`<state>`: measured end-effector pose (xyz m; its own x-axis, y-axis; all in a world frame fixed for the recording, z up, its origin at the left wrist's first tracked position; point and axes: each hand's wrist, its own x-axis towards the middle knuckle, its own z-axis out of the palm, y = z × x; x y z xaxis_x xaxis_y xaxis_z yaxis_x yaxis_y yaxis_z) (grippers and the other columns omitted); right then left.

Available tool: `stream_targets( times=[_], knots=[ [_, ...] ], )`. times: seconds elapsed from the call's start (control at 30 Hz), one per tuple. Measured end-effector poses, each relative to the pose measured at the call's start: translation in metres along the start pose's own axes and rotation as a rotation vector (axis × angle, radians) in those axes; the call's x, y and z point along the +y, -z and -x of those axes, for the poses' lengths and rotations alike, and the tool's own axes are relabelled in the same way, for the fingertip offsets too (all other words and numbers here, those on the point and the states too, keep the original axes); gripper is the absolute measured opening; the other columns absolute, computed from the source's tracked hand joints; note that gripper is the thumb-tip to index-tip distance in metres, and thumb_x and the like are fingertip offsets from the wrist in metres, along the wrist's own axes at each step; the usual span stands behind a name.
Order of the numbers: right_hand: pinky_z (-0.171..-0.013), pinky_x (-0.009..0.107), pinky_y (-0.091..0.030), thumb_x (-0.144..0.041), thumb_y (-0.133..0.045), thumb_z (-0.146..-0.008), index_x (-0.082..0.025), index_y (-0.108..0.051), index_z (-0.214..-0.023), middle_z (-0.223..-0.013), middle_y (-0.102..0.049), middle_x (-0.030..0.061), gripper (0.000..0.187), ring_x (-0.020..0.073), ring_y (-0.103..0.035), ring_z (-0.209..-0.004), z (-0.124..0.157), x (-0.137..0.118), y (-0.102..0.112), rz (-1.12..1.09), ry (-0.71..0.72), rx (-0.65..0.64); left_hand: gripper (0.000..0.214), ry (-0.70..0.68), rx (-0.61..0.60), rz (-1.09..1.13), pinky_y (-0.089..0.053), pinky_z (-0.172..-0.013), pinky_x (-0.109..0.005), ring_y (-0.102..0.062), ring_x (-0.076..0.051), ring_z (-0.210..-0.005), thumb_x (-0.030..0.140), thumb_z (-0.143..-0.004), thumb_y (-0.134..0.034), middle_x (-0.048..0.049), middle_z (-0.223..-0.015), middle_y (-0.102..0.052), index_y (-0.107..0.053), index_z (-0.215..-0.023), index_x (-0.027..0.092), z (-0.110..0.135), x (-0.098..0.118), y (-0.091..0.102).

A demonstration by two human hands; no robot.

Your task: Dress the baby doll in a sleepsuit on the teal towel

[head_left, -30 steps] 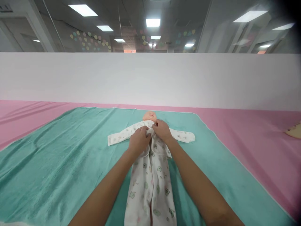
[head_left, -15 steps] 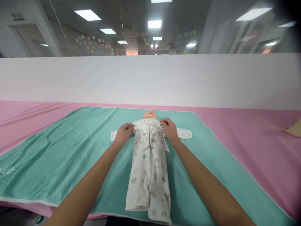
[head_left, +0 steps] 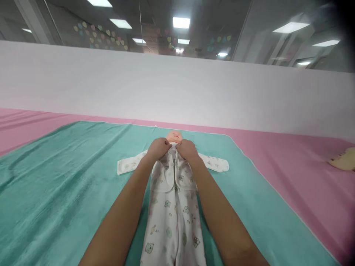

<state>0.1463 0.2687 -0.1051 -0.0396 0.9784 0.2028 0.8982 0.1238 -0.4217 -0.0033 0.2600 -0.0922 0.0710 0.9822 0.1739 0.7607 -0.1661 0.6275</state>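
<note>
A baby doll [head_left: 174, 136] lies on its back on a teal blanket [head_left: 83, 177], its head at the far end. It wears a white baby jacket [head_left: 163, 179] and white baby trousers [head_left: 166, 225], both printed with small animals. The jacket's sleeves spread out to both sides. At the neck, my left hand [head_left: 159, 148] pinches the jacket's left front edge. My right hand [head_left: 186, 149] grips the opposite front edge, a short gap from the left. Both hands cover the doll's shoulders.
Beneath the blanket is a pink cover [head_left: 277, 159]. A pale yellow object [head_left: 344, 159] lies on it at the right edge. A white low wall [head_left: 172, 85] runs behind, with glass panels [head_left: 208, 29] above it.
Both hands have moved inward from the doll's shoulders to the jacket's collar. The sleeve on the left shows farther out. The view has shifted, and the trouser legs now run past the bottom edge.
</note>
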Motion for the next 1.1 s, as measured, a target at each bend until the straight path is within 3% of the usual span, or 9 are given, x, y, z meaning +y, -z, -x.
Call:
stream_targets(
  times=[0.13, 0.3, 0.53, 0.7, 0.87, 1.1],
  knots=[
    [-0.06, 0.027, -0.035, -0.022, -0.043, -0.074, -0.017, -0.057, -0.063, -0.068, -0.062, 0.0068, 0.018, 0.0175, -0.054, -0.068, -0.001, -0.001, 0.001, -0.1, 0.06, 0.068, 0.01, -0.011, 0.015, 0.151, -0.038, -0.058, -0.024, -0.052, -0.014, -0.058, 0.019, -0.065, -0.059, -0.0018, -0.056, -0.058, -0.058, -0.056, 0.017, 0.001, 0.003, 0.003],
    [-0.054, 0.024, -0.034, -0.03, -0.041, -0.076, -0.019, -0.053, -0.059, -0.06, -0.057, 0.0005, 0.024, 0.0127, -0.046, -0.057, -0.001, 0.0, -0.011, -0.54, 0.095, 0.136, 0.01, 0.121, 0.026, 0.825, -0.046, -0.061, -0.022, -0.056, -0.011, -0.057, 0.021, -0.066, -0.06, -0.0006, -0.056, -0.058, -0.058, -0.059, 0.014, 0.004, 0.006, -0.009],
    [-0.054, 0.023, -0.038, -0.038, -0.051, -0.071, -0.018, -0.057, -0.065, -0.062, -0.054, -0.0019, 0.021, 0.0098, -0.045, -0.053, 0.007, 0.01, -0.031, -1.036, 0.009, 0.086, 0.006, 0.187, -0.006, 0.851, -0.045, -0.057, -0.02, -0.058, -0.011, -0.057, 0.017, -0.064, -0.062, -0.0012, -0.056, -0.061, -0.063, -0.06, 0.013, 0.007, 0.005, -0.013],
    [-0.058, 0.023, -0.04, -0.04, -0.051, -0.07, -0.018, -0.059, -0.066, -0.062, -0.051, -0.0019, 0.023, 0.0106, -0.047, -0.057, 0.009, 0.01, -0.031, -0.997, 0.014, 0.158, 0.008, 0.169, 0.02, 0.806, -0.045, -0.058, -0.02, -0.057, -0.01, -0.058, 0.018, -0.066, -0.061, -0.0016, -0.058, -0.062, -0.063, -0.062, 0.012, 0.008, 0.006, -0.013],
    [-0.057, 0.022, -0.037, -0.043, -0.048, -0.073, -0.018, -0.056, -0.065, -0.059, -0.048, -0.0025, 0.027, 0.011, -0.044, -0.058, 0.014, 0.009, -0.029, -0.835, 0.107, 0.189, 0.011, 0.155, 0.036, 0.752, -0.043, -0.055, -0.021, -0.052, -0.009, -0.051, 0.018, -0.07, -0.061, -0.0001, -0.053, -0.058, -0.058, -0.061, 0.013, 0.011, 0.009, -0.013],
    [-0.07, 0.024, -0.042, -0.043, -0.05, -0.076, -0.018, -0.063, -0.075, -0.076, -0.061, 0.0007, 0.028, 0.0142, -0.054, -0.073, 0.016, 0.007, -0.027, -0.768, 0.184, 0.223, 0.023, 0.128, -0.009, 0.782, -0.04, -0.054, -0.021, -0.049, -0.008, -0.051, 0.024, -0.073, -0.061, 0.0006, -0.053, -0.053, -0.051, -0.055, 0.014, 0.013, 0.009, -0.01]
  ],
)
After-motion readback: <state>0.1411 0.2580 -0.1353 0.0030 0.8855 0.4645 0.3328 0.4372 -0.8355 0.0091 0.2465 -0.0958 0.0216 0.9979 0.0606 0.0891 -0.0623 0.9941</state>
